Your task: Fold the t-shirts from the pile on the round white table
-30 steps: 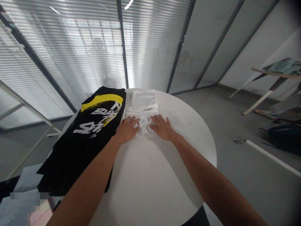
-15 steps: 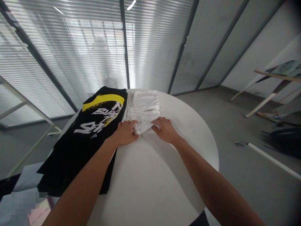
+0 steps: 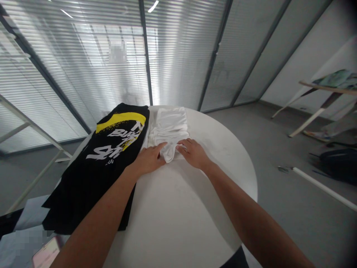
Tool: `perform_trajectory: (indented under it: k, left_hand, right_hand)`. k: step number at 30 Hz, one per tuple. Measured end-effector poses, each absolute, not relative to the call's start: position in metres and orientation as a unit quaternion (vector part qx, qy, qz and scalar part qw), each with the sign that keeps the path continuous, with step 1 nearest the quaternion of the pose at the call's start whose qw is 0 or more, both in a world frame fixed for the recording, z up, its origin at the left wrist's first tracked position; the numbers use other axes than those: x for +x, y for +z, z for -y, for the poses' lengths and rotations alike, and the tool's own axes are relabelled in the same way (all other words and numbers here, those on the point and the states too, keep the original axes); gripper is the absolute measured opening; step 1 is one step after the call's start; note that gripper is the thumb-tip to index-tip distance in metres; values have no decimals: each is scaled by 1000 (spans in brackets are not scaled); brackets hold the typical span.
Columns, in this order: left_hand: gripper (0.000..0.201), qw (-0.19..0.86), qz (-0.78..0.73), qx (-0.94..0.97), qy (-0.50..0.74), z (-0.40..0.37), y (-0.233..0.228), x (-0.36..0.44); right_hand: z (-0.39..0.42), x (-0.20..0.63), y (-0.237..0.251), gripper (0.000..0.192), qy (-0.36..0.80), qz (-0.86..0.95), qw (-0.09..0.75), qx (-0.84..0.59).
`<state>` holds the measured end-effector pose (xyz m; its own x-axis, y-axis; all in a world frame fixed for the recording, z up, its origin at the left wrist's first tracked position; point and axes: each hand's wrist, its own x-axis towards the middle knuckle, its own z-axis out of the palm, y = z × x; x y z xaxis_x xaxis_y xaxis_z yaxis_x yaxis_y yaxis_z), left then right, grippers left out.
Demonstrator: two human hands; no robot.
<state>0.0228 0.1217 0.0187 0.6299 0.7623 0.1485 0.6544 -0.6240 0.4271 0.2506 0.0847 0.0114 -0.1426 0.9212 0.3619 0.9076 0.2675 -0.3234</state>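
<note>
We have both hands at the near end of a white garment (image 3: 170,128) that lies folded into a narrow strip on the far half of the round white table (image 3: 195,208). Our left hand (image 3: 149,159) rests flat at its near-left corner, fingers spread and stretched toward the cloth, palm down on the table edge of the fabric. Our right hand (image 3: 193,152) sits at the near-right corner with fingers curled lightly, the fingertips (image 3: 180,147) touching the cloth; whether they pinch a fold or only press on it we cannot tell. Between the two hands a rounded lip of fabric bulges toward us, lifted a little off the tabletop.

The garment looks thin, soft and light, so we judge it will sag and slide apart if we lift it from one point. It creases easily, as the wrinkles near the middle show. The near corners, where the layers stack, seem the best places to take hold, one hand on each, so the layers stay together.

Just to the left, touching the white strip along its edge, a black T-shirt (image 3: 108,156) with yellow and white print lies spread out and hangs over the near-left rim.
</note>
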Motion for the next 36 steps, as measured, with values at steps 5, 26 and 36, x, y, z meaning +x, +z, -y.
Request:
perform_trajectory:
  k: [5, 26, 36]
  left_hand:
    - [30, 252, -403, 855, 209, -128, 11, 26]
    - [44, 399, -380, 782, 292, -128, 6, 32]
    - [43, 315, -434, 794, 287, -132, 8, 28]
  right_hand:
    - [-81, 249, 15, 39, 23, 750, 214, -626]
    - [-94, 264, 17, 9, 30, 576, 340, -742]
    - [-90, 265, 24, 10, 98, 535, 448, -709]
